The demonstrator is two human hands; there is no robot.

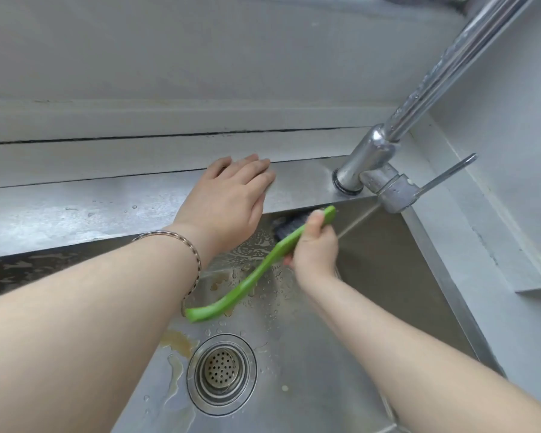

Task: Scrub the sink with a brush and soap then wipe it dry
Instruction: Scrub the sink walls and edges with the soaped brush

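A steel sink (388, 276) fills the lower view, wet with soapy streaks and brownish stains on its floor. My right hand (314, 245) grips a green brush (247, 282) near its head. The dark bristles (286, 226) press against the sink's back wall just under the rim. The long green handle trails down and left, ending above the drain (221, 373). My left hand (228, 198) lies flat, fingers together, on the back ledge (75, 207) of the sink, holding nothing. A bracelet circles that wrist.
A chrome faucet (369, 164) stands on the ledge at the right, its spout rising toward the top right and its lever pointing right. A grey wall runs behind the ledge. A counter edge borders the sink on the right.
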